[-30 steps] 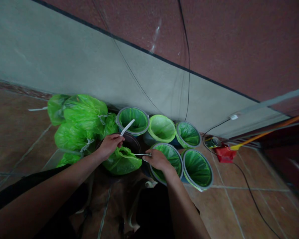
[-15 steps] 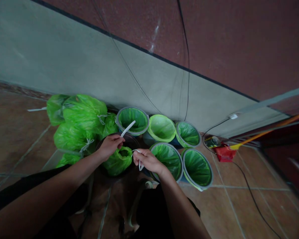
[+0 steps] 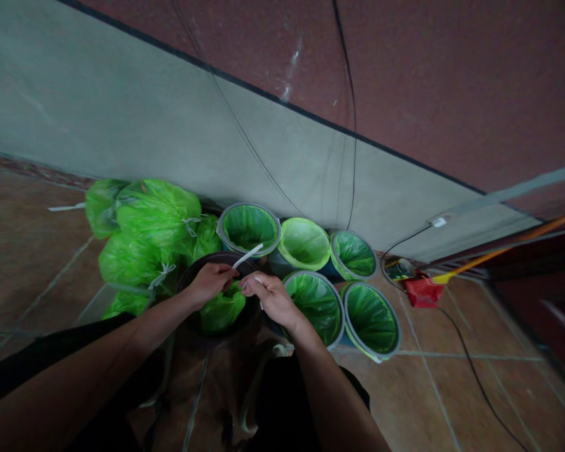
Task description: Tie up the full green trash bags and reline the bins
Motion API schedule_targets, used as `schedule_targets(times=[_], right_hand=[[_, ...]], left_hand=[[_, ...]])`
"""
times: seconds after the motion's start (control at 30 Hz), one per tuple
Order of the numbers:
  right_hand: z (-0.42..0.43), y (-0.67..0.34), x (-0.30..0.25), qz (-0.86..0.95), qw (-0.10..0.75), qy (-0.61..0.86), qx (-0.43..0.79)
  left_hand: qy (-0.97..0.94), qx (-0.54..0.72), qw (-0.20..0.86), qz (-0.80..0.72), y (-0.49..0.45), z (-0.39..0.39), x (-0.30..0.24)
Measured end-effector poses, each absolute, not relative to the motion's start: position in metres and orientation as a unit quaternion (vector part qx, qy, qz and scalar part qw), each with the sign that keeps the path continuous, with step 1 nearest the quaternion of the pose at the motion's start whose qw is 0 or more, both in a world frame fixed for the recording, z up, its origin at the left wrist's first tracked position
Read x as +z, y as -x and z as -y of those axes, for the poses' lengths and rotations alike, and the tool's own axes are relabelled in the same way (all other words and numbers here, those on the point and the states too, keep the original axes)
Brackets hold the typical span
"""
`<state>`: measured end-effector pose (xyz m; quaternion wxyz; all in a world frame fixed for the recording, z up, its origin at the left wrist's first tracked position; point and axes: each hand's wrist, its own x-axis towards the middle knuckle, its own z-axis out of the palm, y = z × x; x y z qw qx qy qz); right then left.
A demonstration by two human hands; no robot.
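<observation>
Lined buckets and tied bags along the foot of a wall

Tied plastic bags [image 3: 153, 216] lie heaped against the wall [image 3: 216, 138] on the tile floor [image 3: 37, 251], left of five lined buckets [image 3: 304, 243]: three in a back row, two in front. A round tub [image 3: 219, 256] stands between the heap and the front pair, before the back row, with a plastic bag [image 3: 222, 309] in it. The left hand [image 3: 209, 282] and right hand [image 3: 272, 298] sit over the tub, a tie strip [image 3: 247, 256] rising beside them. Further right, a packet [image 3: 422, 292] lies by a broom handle [image 3: 508, 251].
</observation>
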<state>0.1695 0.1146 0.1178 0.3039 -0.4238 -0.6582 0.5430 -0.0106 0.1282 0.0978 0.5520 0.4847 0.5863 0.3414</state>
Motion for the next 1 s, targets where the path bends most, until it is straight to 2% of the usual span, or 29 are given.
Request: schedule_targets(times=[0.2, 0.4, 0.57, 0.63, 0.83, 1.0], right_hand=[[-0.117, -0.162, 0.125, 0.591, 0.325, 0.387, 0.629], [-0.119, -0.161, 0.116, 0.485, 0.359, 0.407, 0.686], [-0.123, -0.159, 0.105, 0.475, 0.412, 0.473, 0.617], [-0.122, -0.159, 0.099, 0.512, 0.383, 0.513, 0.573], [-0.114, -0.159, 0.095, 0.696, 0.168, 0.553, 0.427], [-0.113, -0.159, 0.102, 0.716, 0.129, 0.551, 0.408]], left_hand=[[-0.604, 0.225, 0.559, -0.521, 0.008, -0.124, 0.096], [-0.68, 0.181, 0.544, -0.458, 0.008, -0.119, 0.097], [-0.637, 0.213, 0.549, -0.498, 0.005, -0.12, 0.092], [-0.594, 0.223, 0.558, -0.535, 0.005, -0.122, 0.087], [-0.538, 0.275, 0.575, -0.551, 0.009, -0.123, 0.086], [-0.481, 0.3, 0.594, -0.571, 0.009, -0.121, 0.096]])
